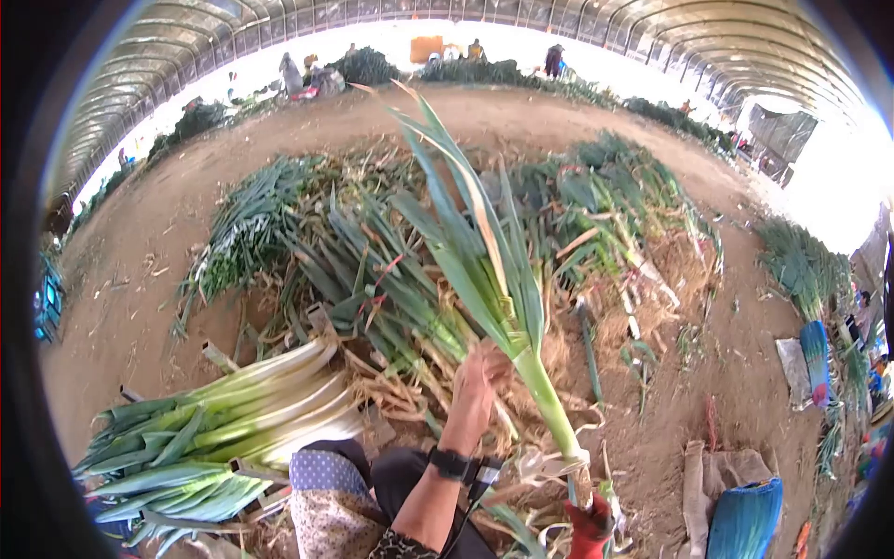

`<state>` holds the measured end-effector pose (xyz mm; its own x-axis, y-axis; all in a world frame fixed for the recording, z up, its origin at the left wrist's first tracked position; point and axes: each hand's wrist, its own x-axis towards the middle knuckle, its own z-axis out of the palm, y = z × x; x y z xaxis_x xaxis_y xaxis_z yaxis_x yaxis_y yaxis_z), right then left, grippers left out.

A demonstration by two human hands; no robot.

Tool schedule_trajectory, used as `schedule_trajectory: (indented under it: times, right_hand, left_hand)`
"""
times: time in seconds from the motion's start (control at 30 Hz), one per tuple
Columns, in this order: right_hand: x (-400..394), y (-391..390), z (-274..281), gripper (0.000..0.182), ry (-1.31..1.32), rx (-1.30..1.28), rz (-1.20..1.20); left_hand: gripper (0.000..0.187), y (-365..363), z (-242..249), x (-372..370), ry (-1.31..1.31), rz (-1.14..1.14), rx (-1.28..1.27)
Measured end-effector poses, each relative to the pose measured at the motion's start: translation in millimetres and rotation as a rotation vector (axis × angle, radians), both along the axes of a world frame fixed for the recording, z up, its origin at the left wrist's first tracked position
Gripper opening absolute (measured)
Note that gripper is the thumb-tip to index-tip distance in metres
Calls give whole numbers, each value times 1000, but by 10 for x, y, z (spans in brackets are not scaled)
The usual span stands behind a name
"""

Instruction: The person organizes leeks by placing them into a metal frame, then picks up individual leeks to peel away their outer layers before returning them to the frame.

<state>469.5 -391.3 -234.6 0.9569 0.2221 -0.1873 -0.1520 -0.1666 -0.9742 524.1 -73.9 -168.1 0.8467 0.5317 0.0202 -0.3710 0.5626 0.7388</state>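
Note:
A long leek (pixel 549 396) stands tilted in front of me, its green leaves fanned upward and one of them dry and yellowed. My right hand (pixel 589 526), in a red glove with dark fingertips, is closed around its lower root end, where loose pale skin hangs. My left hand (pixel 484 365), bare and with a black watch on the wrist, is against the leek's upper stem where the leaves split. Its fingers are blurred and partly hidden, so their grip does not show. Stripped leeks (pixel 270 401) with white stems lie in a stack at my left.
A large heap of untrimmed leeks (pixel 372 252) with roots and dry leaves spreads ahead. More rooty leeks (pixel 643 252) lie right of it. A blue-wrapped bundle (pixel 745 517) rests on sacking at lower right. Metal bars stick up around the stack. Other people (pixel 554 61) are far off.

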Motion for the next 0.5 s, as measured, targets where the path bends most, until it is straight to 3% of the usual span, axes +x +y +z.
schedule_trajectory:
  times: [0.07,0.13,0.17,0.2,0.27,0.37,0.43,0.5]
  right_hand:
    - [94,-70,-568,48,-897,-384,-92]
    - [58,-148,-711,59,-1008,-631,11]
    - [51,-58,-557,61,-853,-792,145]
    - [164,31,-389,62,-780,-677,287]
    - [294,261,-380,59,-815,-701,190]
    - [551,857,292,53,-925,-653,198]
    - [722,1256,527,50,-857,-380,226]
    - [829,1734,705,45,-566,-81,220]
  left_hand:
    - [60,27,9,30,-70,113,-186]
    - [54,78,-42,-3,-55,193,-308]
    - [52,87,-75,-36,-36,226,-354]
    - [51,75,-93,-69,-44,231,-357]
    - [49,53,-49,-96,-73,224,-351]
    - [54,-30,-18,-108,-79,180,-246]
    - [56,-91,18,-88,-62,173,-174]
    - [53,-92,-52,-98,-67,115,-141]
